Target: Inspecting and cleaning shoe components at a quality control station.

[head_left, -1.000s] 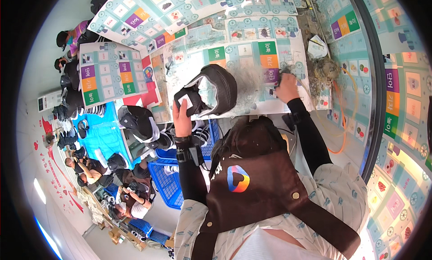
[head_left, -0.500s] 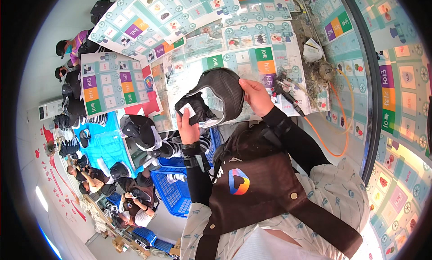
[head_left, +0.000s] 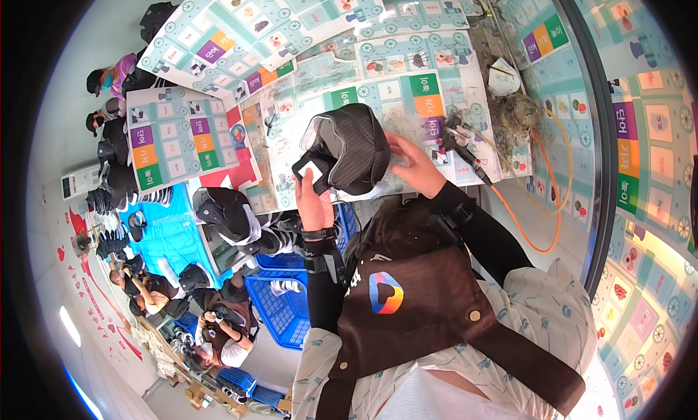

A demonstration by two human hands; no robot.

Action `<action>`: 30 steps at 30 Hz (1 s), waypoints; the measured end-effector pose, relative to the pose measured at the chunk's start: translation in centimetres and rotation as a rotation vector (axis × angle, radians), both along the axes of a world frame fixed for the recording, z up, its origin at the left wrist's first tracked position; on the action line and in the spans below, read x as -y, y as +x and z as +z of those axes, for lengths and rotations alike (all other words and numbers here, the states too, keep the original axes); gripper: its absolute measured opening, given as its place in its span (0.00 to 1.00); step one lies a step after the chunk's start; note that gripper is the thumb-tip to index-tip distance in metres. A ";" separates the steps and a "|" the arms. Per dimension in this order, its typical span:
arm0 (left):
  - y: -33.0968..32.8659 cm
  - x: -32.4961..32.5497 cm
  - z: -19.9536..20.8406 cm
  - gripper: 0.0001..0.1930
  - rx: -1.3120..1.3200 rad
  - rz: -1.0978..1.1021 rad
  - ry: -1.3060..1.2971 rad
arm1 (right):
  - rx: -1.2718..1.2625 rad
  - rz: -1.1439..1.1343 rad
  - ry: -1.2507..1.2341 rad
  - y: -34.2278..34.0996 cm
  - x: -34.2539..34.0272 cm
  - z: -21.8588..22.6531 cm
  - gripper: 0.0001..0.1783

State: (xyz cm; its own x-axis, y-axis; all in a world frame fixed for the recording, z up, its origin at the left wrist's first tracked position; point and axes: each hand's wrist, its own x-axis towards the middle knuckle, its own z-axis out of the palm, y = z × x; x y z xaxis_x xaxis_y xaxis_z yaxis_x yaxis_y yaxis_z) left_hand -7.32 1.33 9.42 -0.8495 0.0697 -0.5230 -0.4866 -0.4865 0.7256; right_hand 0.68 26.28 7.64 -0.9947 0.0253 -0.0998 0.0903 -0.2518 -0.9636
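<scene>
A black baseball cap (head_left: 363,147) with a finely textured shell is held up over the near part of the worktable. Its grey inner side faces left. My left hand (head_left: 315,206) is closed on the cap's lower left part, thumb beside a small white square label (head_left: 310,171). At the cap's right side, my right hand (head_left: 418,167) grips the edge, its fingertips partly hidden by the shell.
Printed sheets (head_left: 185,136) cover the worktable. To the right lie a black hand tool (head_left: 469,158) with an orange hose (head_left: 534,250) and a whitish cup-shaped thing (head_left: 503,77). Stacked caps (head_left: 222,213), blue crates (head_left: 280,311) and other people (head_left: 222,333) are at left.
The cap has been turned, so its rounded shell now bulges to the right and its opening faces left. My left hand has shifted slightly right, and my right hand slightly lower.
</scene>
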 end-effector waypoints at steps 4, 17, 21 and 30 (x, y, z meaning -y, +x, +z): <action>-0.4 0.4 -1.9 0.28 -0.050 -0.027 -0.077 | 0.150 -0.181 0.091 0.1 1.5 0.0 0.38; -2.8 0.8 -1.2 0.16 -0.003 -0.177 -0.276 | 0.501 -0.345 1.678 4.4 -8.2 -13.6 0.27; -5.6 0.8 -3.8 0.13 0.022 -0.244 -0.339 | 0.447 -0.217 1.544 5.0 -9.8 -16.4 0.25; -7.9 -2.0 -7.8 0.09 0.091 -0.286 -0.441 | 0.422 -0.652 0.940 4.0 -12.6 -11.9 0.11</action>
State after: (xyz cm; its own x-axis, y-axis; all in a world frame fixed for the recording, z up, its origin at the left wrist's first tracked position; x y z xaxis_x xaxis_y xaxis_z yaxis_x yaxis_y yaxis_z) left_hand -15.17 3.33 1.64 -0.7783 0.0491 -0.6260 -0.6260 0.0162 0.7796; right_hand 4.66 38.84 -4.22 -0.6621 0.7444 -0.0863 0.5576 0.4125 -0.7203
